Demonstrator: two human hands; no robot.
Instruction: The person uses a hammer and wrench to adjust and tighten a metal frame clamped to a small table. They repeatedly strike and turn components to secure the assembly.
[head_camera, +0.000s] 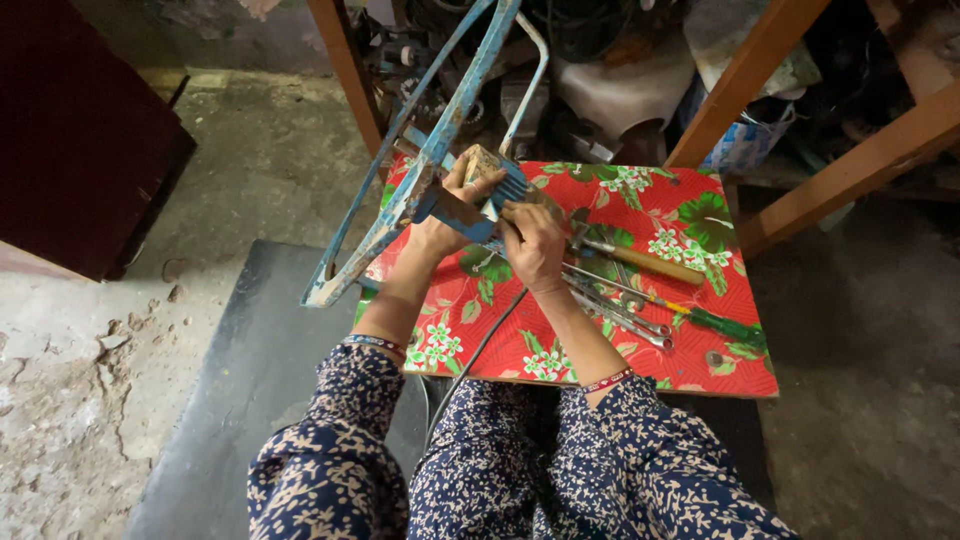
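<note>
A worn blue metal frame (430, 160) with chipped paint leans over the left end of a small table (740, 370) covered in red flowered cloth. My left hand (450, 215) grips the frame near a small rusty block-shaped part (484, 160), thumb against it. My right hand (535, 245) is closed around a thin tool whose tip meets the frame's ribbed blue section (512, 185); the tool itself is mostly hidden by my fingers.
On the cloth lie a wooden-handled hammer (640, 262), several wrenches (625, 315), a green-and-yellow screwdriver (715, 322) and a small washer (713, 357). A black cable (470, 360) runs off the table edge. Wooden beams (850, 170) and clutter stand behind; a dark mat (240, 380) lies on the concrete floor.
</note>
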